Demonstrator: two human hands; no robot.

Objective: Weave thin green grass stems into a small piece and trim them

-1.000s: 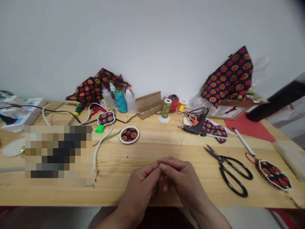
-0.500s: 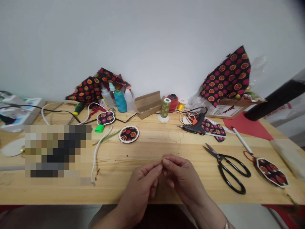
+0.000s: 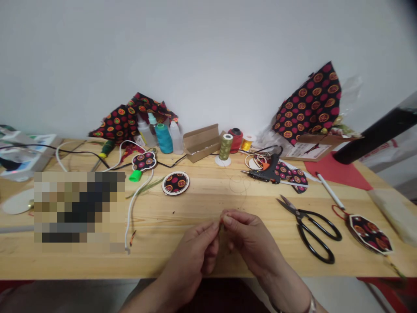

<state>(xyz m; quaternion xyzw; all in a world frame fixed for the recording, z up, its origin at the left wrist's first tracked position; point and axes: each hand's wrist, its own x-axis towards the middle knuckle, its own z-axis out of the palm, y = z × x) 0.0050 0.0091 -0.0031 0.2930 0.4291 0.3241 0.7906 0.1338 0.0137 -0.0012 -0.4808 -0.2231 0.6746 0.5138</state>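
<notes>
My left hand and my right hand meet tip to tip over the front of the wooden table. Both are closed in a pinch on a fine thread, mostly hidden by the fingertips. A thin loose thread loops on the wood and runs from near the olive-green spool toward my right hand. Right of my hands lie black-handled scissors, blades parted. Beyond my left hand lies a round piece with patterned fabric inside a pale rim.
A glue gun lies behind the scissors. An octagonal fabric piece and a white pen are at right. A white cable crosses the left side. Behind stand a blue spool and an open cardboard box.
My hands stay pinched together, with the fingertips shifting slightly and a small gap showing below them. The view has moved very little.
</notes>
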